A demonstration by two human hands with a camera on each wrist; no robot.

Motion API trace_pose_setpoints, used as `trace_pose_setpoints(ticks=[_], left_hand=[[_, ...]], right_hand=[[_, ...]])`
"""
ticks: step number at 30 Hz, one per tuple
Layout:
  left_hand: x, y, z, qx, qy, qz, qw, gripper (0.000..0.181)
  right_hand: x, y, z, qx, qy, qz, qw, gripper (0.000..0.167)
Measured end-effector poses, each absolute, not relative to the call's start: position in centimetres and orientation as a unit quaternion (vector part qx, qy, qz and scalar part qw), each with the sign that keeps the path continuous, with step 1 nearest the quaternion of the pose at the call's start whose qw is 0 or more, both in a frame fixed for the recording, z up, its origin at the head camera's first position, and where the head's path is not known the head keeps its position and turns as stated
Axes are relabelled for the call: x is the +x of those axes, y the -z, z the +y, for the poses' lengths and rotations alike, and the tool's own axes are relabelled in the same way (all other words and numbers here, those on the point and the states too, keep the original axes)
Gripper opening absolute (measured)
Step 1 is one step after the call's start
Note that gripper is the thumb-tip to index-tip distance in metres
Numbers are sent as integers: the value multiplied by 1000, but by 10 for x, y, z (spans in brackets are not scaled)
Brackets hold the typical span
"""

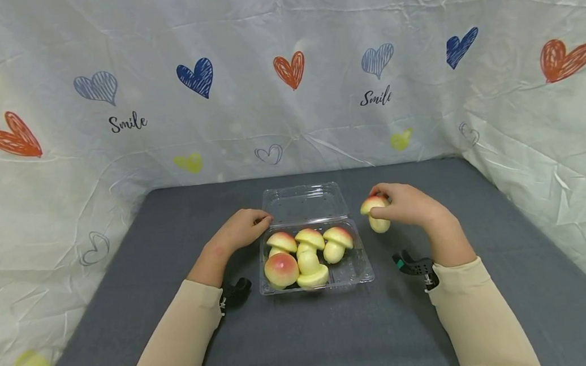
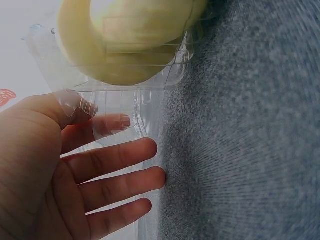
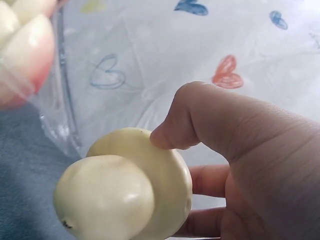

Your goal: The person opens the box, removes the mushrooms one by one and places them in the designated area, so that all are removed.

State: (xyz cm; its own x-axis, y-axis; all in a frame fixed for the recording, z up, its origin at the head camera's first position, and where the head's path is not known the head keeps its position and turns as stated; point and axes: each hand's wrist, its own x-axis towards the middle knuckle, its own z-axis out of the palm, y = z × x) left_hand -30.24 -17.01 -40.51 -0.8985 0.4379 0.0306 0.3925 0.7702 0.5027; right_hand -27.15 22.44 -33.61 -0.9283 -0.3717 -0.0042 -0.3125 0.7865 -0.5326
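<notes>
A clear plastic clamshell box [image 1: 357,266] stands in the middle of the table with its lid [image 1: 304,202] folded back. Inside it lie several toy mushrooms [image 1: 281,269] with pale yellow stems and red-tinged caps. My left hand [image 1: 242,229] is at the box's left side by the hinge; in the left wrist view its thumb and forefinger pinch the plastic edge, the other fingers stretched out. To the right of the box, my right hand [image 1: 406,203] grips another mushroom [image 3: 105,195] by its cap, thumb on one side and fingers on the other, stem pointing down.
A dark grey cloth covers the table [image 1: 284,342]. Behind it and at both sides hangs a white sheet [image 1: 242,39] printed with hearts and "Smile". A black strap device is on each wrist, and the sleeves are beige.
</notes>
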Motion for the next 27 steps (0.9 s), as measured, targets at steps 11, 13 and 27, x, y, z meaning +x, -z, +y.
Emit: trace_pose_setpoints(ticks=[11,13,27], left_hand=[[-300,404,-170,215,-256,941,43,37],[-301,405,-170,215,-254,942,42,37],[-302,404,-169,220,-247,943,41,36]], right_hand=[[-287,361,221,-178,252,948,73,47],[-289,365,220,-175,252,949,77,47],[-297,380,217,-158,247,952,90,48]])
